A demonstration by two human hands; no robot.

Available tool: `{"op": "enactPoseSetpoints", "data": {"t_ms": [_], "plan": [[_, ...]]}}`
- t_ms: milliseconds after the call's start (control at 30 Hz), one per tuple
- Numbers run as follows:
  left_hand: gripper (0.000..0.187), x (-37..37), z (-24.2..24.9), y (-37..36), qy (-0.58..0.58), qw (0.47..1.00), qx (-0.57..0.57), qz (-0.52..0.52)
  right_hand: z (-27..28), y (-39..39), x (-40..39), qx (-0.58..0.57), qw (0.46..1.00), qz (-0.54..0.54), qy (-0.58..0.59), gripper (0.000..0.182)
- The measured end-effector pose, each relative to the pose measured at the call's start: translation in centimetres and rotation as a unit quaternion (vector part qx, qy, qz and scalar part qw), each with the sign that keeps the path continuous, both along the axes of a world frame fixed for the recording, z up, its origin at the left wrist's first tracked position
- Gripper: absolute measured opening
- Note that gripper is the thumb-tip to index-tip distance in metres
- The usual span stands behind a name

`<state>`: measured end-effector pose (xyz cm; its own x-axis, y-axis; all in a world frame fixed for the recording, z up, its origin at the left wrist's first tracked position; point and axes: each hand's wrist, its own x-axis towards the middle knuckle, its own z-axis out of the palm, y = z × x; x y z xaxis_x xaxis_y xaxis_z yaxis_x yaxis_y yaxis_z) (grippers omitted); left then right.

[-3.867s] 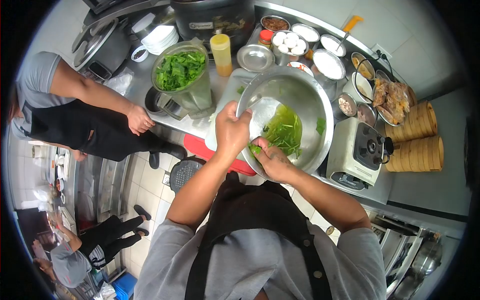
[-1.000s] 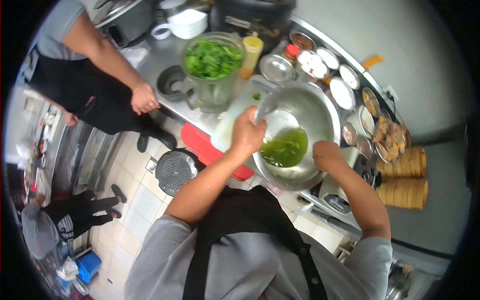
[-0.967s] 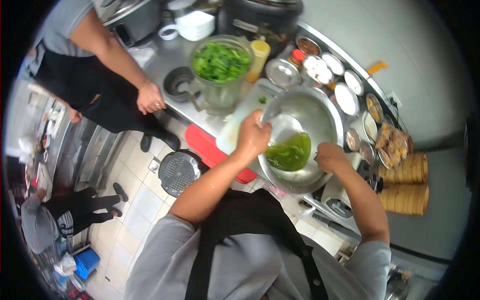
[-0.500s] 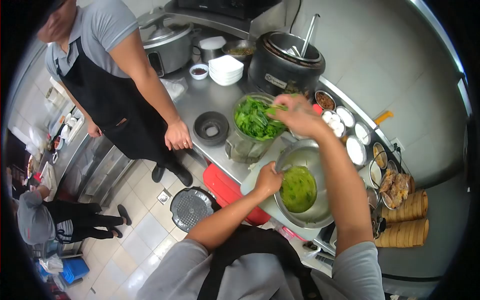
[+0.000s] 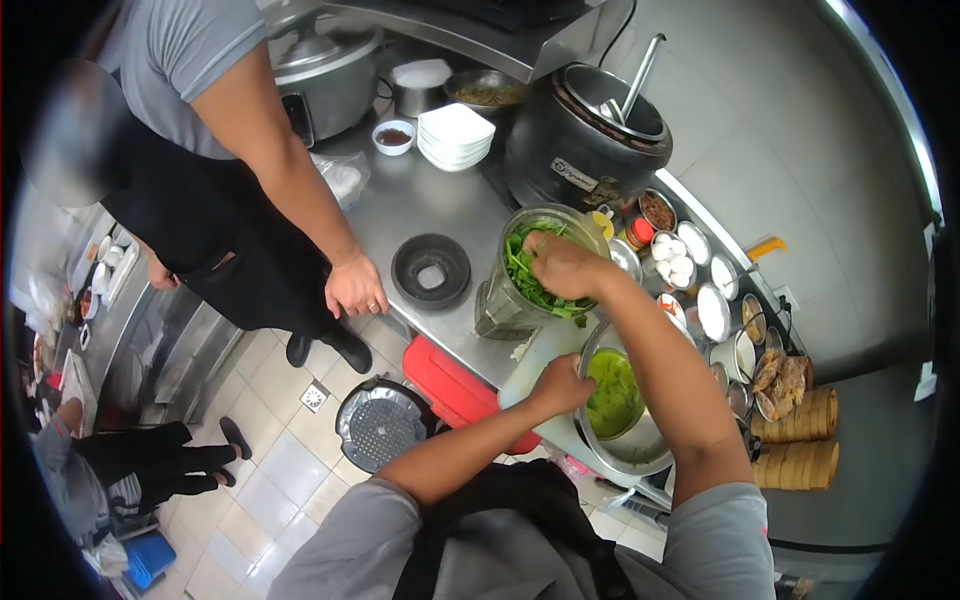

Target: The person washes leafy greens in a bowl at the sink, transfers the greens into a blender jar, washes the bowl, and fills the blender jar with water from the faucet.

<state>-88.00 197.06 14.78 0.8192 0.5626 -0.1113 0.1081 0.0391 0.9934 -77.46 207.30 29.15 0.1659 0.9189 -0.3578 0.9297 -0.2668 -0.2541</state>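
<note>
My right hand (image 5: 560,265) is down in the mouth of a clear blender jar (image 5: 505,309), its fingers pressed among green leaves (image 5: 530,285). Closed on the rim of a strainer, my left hand (image 5: 562,384) is just below the jar. Bright green pulp (image 5: 613,395) fills the strainer, which sits inside a large steel bowl (image 5: 645,445). The bowl stands partly on a pale cutting board (image 5: 540,372). Left of the jar, the round black blender lid (image 5: 431,271) lies on the steel counter.
A co-worker's hand (image 5: 357,287) is at the counter's left edge. Behind the jar stands a black soup pot (image 5: 590,135) with a ladle. Ingredient bowls (image 5: 712,312) and bamboo steamers (image 5: 795,465) line the right. White dishes (image 5: 455,137) are stacked at the back. A red bin (image 5: 455,390) is below.
My right hand has moved left and down into the leaves in the jar. My left hand still grips the strainer. The view has shifted, and the co-worker leans further forward.
</note>
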Motion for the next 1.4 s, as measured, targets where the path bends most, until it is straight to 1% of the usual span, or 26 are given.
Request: {"op": "enactPoseSetpoints", "data": {"t_ms": [67,133,200,267,300,333,400,433,500,533,600,633,700,733,800,867,933,1000,1033,1067,1100,1133,1200,1267,1333,1400], "plan": [[0.025,-0.2,0.4,0.5,0.006,1.000,0.023,-0.018,2.2,0.0,0.7,-0.027,0.999,-0.011,0.036,0.039],[0.026,-0.2,0.2,0.9,0.014,0.998,0.046,-0.035,4.5,-0.3,1.1,0.047,0.995,0.063,0.060,0.038],[0.034,0.3,-0.4,1.3,0.072,0.994,0.042,-0.070,6.5,-0.5,0.4,0.083,0.994,0.052,0.047,0.032],[0.036,0.4,-0.5,1.7,0.082,0.992,0.055,-0.079,8.4,-0.8,-0.7,0.111,0.993,0.008,-0.040,0.034],[0.039,0.4,-0.4,1.9,0.091,0.990,0.061,-0.083,8.4,-1.1,-0.9,0.163,0.985,0.000,-0.059,0.031],[0.039,0.3,-0.4,2.1,0.093,0.990,0.065,-0.088,8.8,-1.6,-1.2,0.166,0.984,-0.005,-0.058,0.031],[0.044,0.2,0.2,2.1,0.126,0.988,0.026,-0.088,10.5,-2.8,-2.8,0.221,0.967,-0.054,-0.116,0.027],[0.044,0.3,0.5,2.1,0.127,0.987,0.026,-0.093,9.3,-2.8,-3.0,0.220,0.967,-0.059,-0.116,0.027],[0.055,0.2,1.3,2.2,0.169,0.980,-0.013,-0.102,5.4,-2.9,-2.8,0.379,0.916,-0.083,-0.104,0.026],[0.055,0.0,1.5,2.1,0.174,0.979,-0.012,-0.108,4.0,-3.5,-2.6,0.378,0.916,-0.090,-0.102,0.026],[0.069,0.3,2.1,2.7,0.220,0.957,-0.065,-0.178,3.5,-4.0,-2.7,0.315,0.941,-0.066,-0.102,0.022],[0.069,0.7,1.9,2.9,0.216,0.958,-0.060,-0.176,3.8,-4.1,-2.5,0.357,0.928,-0.099,-0.047,0.018],[0.074,1.0,1.2,3.0,0.246,0.933,-0.105,-0.240,6.0,-4.3,-2.7,0.364,0.926,-0.094,-0.038,0.016],[0.074,1.3,0.8,3.0,0.246,0.934,-0.099,-0.241,6.7,-4.6,-2.8,0.368,0.924,-0.099,-0.026,0.015],[0.051,1.9,1.0,2.7,0.298,0.905,-0.122,-0.277,6.8,-4.7,-3.3,0.371,0.918,-0.135,-0.023,0.014],[0.051,2.0,-0.6,2.2,0.268,0.919,-0.131,-0.258,3.6,-4.6,-3.0,0.437,0.894,-0.079,-0.058,0.015],[0.051,1.1,-0.1,2.0,0.260,0.922,-0.147,-0.246,1.1,-5.3,-2.4,0.407,0.903,-0.094,-0.100,0.015],[0.044,0.8,-0.6,1.5,0.234,0.939,-0.187,-0.170,2.4,-5.9,-2.1,0.503,0.855,-0.126,-0.017,0.015],[0.040,0.5,-0.9,1.2,0.216,0.945,-0.201,-0.142,2.8,-6.1,-1.3,0.479,0.852,-0.189,0.094,0.015],[0.036,0.1,-1.0,1.1,0.201,0.949,-0.214,-0.113,2.9,-6.4,-0.3,0.492,0.825,-0.217,0.176,0.013],[0.032,-1.0,1.9,0.7,0.210,0.954,-0.192,-0.093,4.3,-7.5,-0.2,0.465,0.766,-0.306,0.323,0.012],[0.032,-1.4,2.0,0.5,0.217,0.952,-0.190,-0.099,5.7,-8.7,-0.1,0.424,0.680,-0.381,0.461,0.012],[0.032,-2.2,1.7,0.0,0.205,0.969,-0.126,-0.061,5.3,-13.4,1.8,0.417,0.553,-0.333,0.640,0.013],[0.030,-3.1,1.0,-0.8,0.207,0.968,-0.127,-0.057,6.0,-19.0,1.7,0.437,0.533,-0.308,0.655,0.010],[0.032,-3.9,1.0,-1.5,0.057,0.986,-0.152,-0.025,7.5,-25.1,0.2,0.461,0.542,-0.375,0.595,0.005],[0.036,-4.3,3.0,-1.7,0.086,0.983,-0.162,-0.030,7.6,-31.9,-0.9,0.499,0.538,-0.403,0.547,0.006]]}}
